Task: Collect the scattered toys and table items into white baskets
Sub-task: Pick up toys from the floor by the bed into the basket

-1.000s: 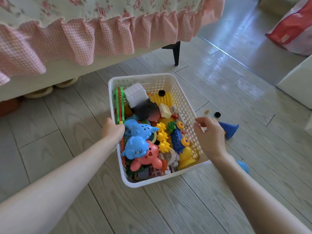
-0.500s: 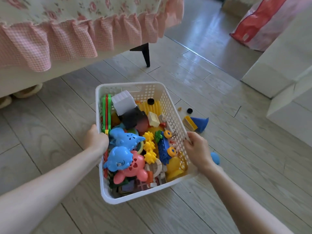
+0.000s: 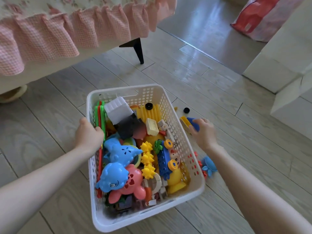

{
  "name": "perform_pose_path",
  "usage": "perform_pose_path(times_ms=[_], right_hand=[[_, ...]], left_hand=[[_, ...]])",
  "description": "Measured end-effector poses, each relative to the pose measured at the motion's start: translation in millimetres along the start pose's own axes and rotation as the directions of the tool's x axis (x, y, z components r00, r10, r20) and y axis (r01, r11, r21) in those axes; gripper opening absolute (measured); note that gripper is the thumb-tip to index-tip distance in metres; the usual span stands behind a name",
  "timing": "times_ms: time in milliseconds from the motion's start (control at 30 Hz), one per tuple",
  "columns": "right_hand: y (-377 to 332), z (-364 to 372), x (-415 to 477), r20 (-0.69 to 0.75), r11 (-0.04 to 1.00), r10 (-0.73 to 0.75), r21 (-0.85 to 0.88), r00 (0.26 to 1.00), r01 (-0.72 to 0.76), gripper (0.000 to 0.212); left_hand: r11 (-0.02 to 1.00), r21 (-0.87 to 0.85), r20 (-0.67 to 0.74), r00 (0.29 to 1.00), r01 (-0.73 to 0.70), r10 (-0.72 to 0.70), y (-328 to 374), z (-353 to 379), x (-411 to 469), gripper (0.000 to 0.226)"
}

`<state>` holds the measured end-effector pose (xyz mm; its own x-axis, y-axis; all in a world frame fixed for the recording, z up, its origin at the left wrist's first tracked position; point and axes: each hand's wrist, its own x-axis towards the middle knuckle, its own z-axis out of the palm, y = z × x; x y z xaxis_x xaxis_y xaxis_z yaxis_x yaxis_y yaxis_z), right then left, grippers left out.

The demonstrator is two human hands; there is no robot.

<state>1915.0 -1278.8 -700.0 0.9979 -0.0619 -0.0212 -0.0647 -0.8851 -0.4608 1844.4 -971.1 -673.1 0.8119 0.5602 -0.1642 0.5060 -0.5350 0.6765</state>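
A white perforated basket (image 3: 195, 190) full of plastic toys sits on the wooden floor. My left hand (image 3: 88, 135) grips its left rim. Right of the basket, my right hand (image 3: 203, 132) closes its fingers round a blue cone toy (image 3: 194, 123) lying on the floor next to a yellow block (image 3: 184, 121). A small black wheel (image 3: 186, 110) lies just beyond them. A blue crab-like toy (image 3: 208, 166) with red claws lies on the floor beside the basket's right wall, near my right forearm.
A bed with a pink gingham frill (image 3: 67, 32) and a black leg (image 3: 139, 49) stands at the back left. White furniture (image 3: 287, 65) rises at the right, and a red-and-pink bag (image 3: 256, 19) lies at the far right.
My right hand let go of the basket's right rim and moved out right onto the blue cone. The left hand stays on the left rim. The view shifted closer.
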Motion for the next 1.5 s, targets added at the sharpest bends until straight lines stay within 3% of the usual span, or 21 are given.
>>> perform_pose_path(times_ms=[133,300,700,900,1033,1200,1400,1500], right_hand=[[11,12,43,0.091,0.963,0.178,-0.223,0.980,-0.154,0.051],[25,30,55,0.207,0.921,0.332,-0.282,0.920,-0.268,0.063],[9,58,57,0.109,0.944,0.325,-0.087,0.939,-0.317,0.034],[1,51,51,0.087,0.934,0.314,0.148,0.945,-0.324,0.021],[-7,33,44,0.045,0.853,0.351,0.396,0.935,-0.339,0.027],[-32,-1,29,-0.059,0.815,0.290,0.539,0.955,-0.214,0.026],[-79,-33,-5,-0.147,0.861,0.133,0.506,0.980,-0.041,0.022],[-106,-40,-27,-0.130,0.817,0.080,0.576,0.988,0.010,0.014]], left_hand=[[0.998,0.064,-0.041,0.999,0.026,-0.024,4,6,14,0.026],[0.990,0.133,-0.073,0.997,0.036,-0.026,-5,15,18,0.033],[0.984,0.172,-0.088,0.996,0.040,-0.025,-5,17,18,0.032],[0.983,0.183,-0.079,0.997,0.029,-0.015,-8,19,20,0.031],[0.982,0.185,-0.059,0.998,0.036,-0.026,-6,16,17,0.028],[0.988,0.146,-0.030,0.998,0.050,-0.046,0,12,14,0.030],[0.993,0.108,0.015,0.999,0.049,-0.051,-1,7,13,0.025],[0.996,0.072,0.020,0.999,0.043,-0.044,-2,6,13,0.026]])
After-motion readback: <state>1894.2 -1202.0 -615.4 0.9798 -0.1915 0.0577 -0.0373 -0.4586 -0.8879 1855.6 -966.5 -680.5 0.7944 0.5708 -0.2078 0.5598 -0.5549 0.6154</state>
